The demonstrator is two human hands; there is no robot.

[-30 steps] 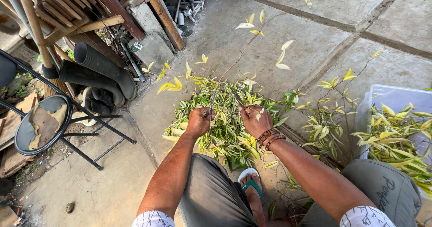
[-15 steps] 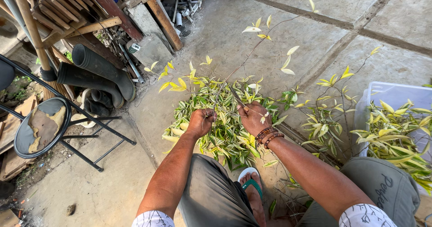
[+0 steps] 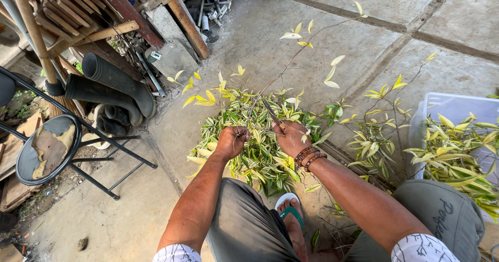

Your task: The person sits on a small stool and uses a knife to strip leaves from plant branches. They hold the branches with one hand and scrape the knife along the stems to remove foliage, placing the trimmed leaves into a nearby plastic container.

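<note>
Head view: my left hand [image 3: 232, 140] has its grip closed on a leafy branch [image 3: 291, 59]; my right hand [image 3: 291, 137] is wrapped round shears [image 3: 271, 111]; cut leaves [image 3: 260, 153] heaped on the floor [image 3: 270, 28]; further branches [image 3: 382, 132] uncut.

A grey concrete floor [image 3: 374, 44], crossed by joint lines, carries a heap of green-and-cream leafy cuttings [image 3: 254, 148], a clear plastic tub [image 3: 452, 111], black rubber boots [image 3: 109, 85] and a worn round stool [image 3: 49, 150].
</note>
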